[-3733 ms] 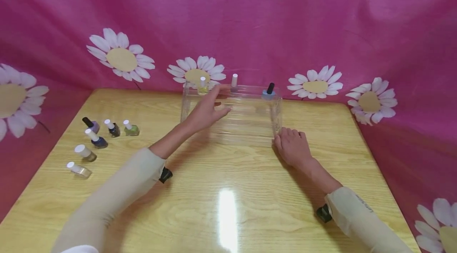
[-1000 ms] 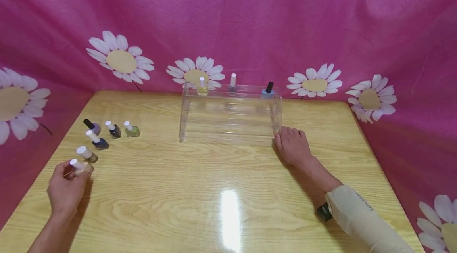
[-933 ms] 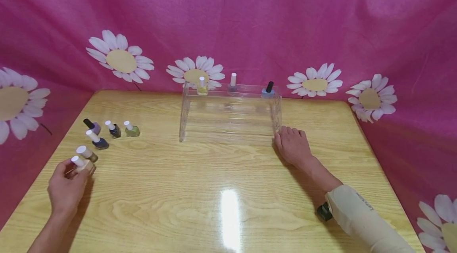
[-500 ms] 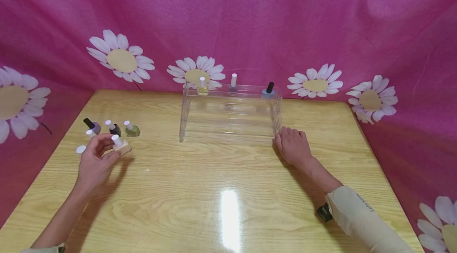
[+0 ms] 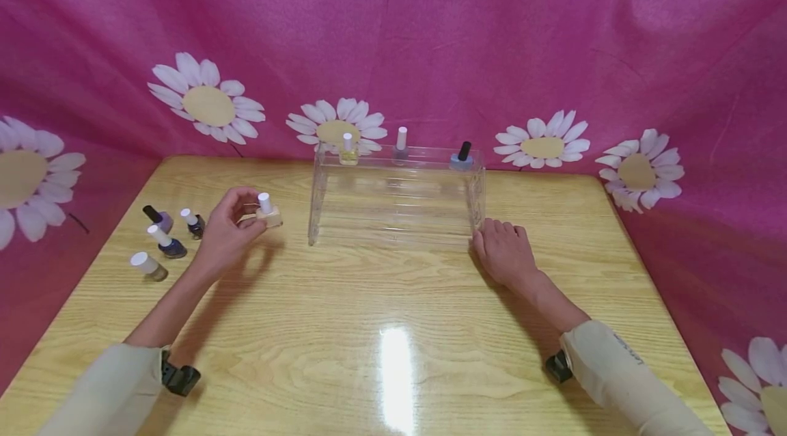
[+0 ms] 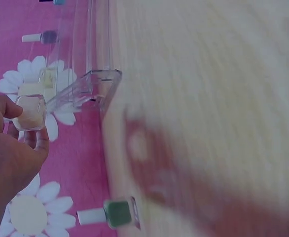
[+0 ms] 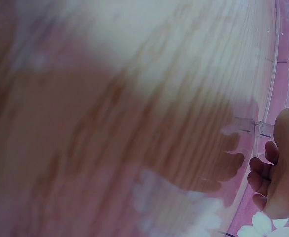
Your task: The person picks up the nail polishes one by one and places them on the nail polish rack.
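My left hand [image 5: 226, 231] pinches a cream nail polish bottle [image 5: 269, 216] with a white cap, raised above the table left of the clear tiered rack [image 5: 393, 239]. In the left wrist view thumb and fingers grip the bottle's glass [image 6: 31, 112]. My right hand [image 5: 505, 253], fingers curled, holds the rack's front right corner. On the rack's top tier stand a yellow bottle [image 5: 348, 157], a greyish bottle with a white cap [image 5: 401, 152] and a light blue one with a black cap [image 5: 462, 161].
Left on the wooden table [image 5: 320, 327] stand a lilac bottle [image 5: 162, 221], a black one [image 5: 197, 227], a navy one [image 5: 173, 249] and a brownish one [image 5: 158, 273]. A green bottle [image 6: 118, 213] shows in the left wrist view. A pink flowered cloth [image 5: 430, 46] hangs behind.
My left hand left the rack, took the cream bottle from the table's left side, lifted it and carried it rightward and back toward the rack. The right hand stayed at the rack's corner.
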Available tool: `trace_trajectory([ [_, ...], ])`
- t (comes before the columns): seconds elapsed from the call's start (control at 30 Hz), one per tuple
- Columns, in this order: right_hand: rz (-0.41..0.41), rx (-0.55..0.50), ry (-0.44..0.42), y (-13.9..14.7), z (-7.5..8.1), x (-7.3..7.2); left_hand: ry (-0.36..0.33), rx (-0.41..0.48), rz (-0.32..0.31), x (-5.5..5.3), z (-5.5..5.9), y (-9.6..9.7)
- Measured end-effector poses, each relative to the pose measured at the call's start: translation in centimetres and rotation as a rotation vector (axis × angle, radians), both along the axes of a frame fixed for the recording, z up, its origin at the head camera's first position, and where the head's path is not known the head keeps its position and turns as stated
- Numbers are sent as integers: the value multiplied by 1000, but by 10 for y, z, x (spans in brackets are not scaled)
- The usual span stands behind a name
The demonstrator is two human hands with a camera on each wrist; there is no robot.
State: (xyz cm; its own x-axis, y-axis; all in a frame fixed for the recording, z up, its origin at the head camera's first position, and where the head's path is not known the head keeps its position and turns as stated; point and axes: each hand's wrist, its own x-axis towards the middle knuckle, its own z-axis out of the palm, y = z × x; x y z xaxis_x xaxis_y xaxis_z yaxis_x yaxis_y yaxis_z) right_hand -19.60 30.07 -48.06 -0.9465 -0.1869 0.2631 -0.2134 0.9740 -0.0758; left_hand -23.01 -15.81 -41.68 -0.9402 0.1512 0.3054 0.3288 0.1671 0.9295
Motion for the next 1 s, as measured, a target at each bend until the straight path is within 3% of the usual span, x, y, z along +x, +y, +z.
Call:
trace_trajectory([
  [0.37,-4,-2,15,3,-2,1,-15,-6,-132,-24,33,48],
  [0.77,-9,-21,-3,2,-2,0,79,-115,-268,-57,43,84],
  [1.0,-11,-25,-12,1,-1,-1,98,-130,-305,-67,39,94],
])
